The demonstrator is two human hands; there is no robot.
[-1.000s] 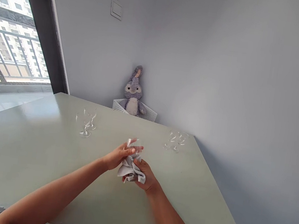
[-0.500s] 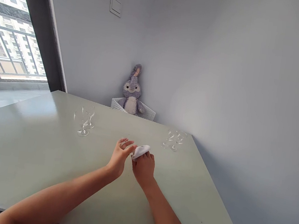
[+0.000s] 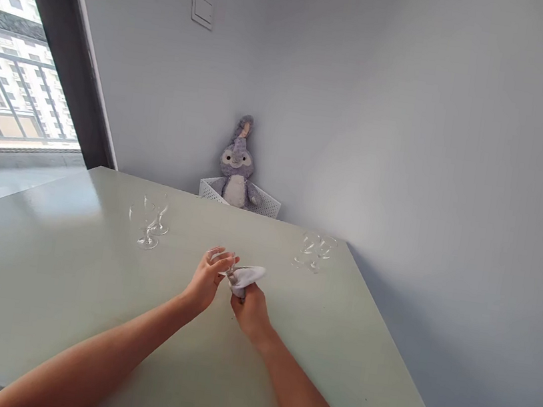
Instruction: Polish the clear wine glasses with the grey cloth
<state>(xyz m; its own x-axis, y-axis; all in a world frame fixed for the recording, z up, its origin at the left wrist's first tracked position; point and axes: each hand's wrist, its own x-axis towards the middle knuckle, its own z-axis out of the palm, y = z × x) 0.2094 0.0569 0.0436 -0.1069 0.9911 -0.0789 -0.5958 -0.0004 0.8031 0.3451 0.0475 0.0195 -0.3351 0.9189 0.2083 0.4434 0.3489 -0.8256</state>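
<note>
My left hand (image 3: 207, 279) is closed around a clear stemmed glass (image 3: 231, 267), which lies tilted between my two hands and is mostly hidden by my fingers. A white cloth (image 3: 247, 277) is gripped in my right hand (image 3: 251, 308) and pressed against the glass's stem end. Two stemmed glasses (image 3: 148, 240) stand upright on the table to the left of my hands. On the right, two more stemmed glasses (image 3: 315, 263) stand close together near the far edge.
The pale green table (image 3: 340, 361) meets the wall along its right side. Behind its far edge, a purple plush toy (image 3: 236, 171) sits in a white perforated basket (image 3: 271, 206). A light switch (image 3: 202, 8) is on the wall, and a window stands at left.
Both hands have shifted slightly left and turned. The cloth now spreads flatter to the right, and more of the glass stem shows between my hands. The view has shifted a little.
</note>
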